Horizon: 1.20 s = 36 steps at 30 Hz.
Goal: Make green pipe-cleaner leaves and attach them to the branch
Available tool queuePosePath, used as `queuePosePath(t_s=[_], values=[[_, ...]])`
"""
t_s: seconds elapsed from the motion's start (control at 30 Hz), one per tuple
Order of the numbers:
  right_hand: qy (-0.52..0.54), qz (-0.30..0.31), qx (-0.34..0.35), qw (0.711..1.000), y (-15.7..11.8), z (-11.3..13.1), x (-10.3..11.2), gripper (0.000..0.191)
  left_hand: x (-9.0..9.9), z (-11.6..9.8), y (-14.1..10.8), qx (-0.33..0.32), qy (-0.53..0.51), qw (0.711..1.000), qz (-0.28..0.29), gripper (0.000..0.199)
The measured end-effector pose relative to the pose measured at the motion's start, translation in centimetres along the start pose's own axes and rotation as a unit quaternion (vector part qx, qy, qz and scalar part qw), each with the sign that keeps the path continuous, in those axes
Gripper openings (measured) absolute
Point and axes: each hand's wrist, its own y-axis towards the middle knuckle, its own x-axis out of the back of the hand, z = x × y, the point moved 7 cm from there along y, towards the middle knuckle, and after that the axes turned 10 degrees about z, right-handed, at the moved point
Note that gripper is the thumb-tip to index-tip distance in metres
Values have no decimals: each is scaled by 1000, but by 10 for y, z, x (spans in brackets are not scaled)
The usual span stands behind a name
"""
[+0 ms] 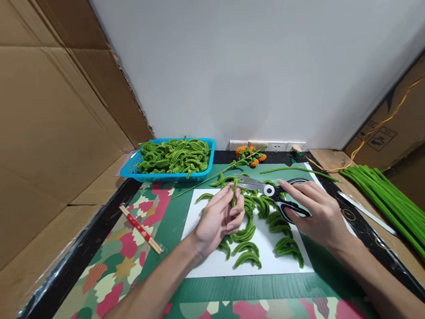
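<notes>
My left hand [220,217] pinches a short green fuzzy stem piece [234,191] upright between thumb and fingers. From the right, my right hand [315,210] holds black-handled scissors [269,190], fingers at the handles. The scissor blades point left, parted, with their tips near the green piece. Whether they touch it cannot be made out. Beneath both hands lies a white sheet [214,268] with several curved green fuzzy pieces [246,253] in small groups. Some of them are hidden behind my left hand.
A blue basket [168,176] heaped with green fuzzy pieces stands at the back left. Beside it lies an orange-flowered stem [251,155]. Wrapped chopsticks [140,229] rest at left. Long green stems [403,217] and a metal ruler-like strip [366,211] lie at right. Cardboard [26,121] borders the left.
</notes>
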Motion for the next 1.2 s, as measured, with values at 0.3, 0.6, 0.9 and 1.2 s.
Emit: queuePosePath(t_s=[0.3, 0.6, 0.9, 1.2], values=[[-69, -4, 22, 997, -1, 17, -3, 53, 4, 1, 1, 21, 45, 999, -18, 24], [-100, -16, 36, 994, -4, 21, 0, 45, 7, -18, 2, -74, 128, 988, -47, 29], [-107, -37, 45, 993, -5, 25, 1, 33, 13, -22, 2, -134, 182, 968, -109, 32], [-98, -68, 49, 992, -2, 33, 6, 33, 9, -25, -2, -127, 142, 976, -106, 31]])
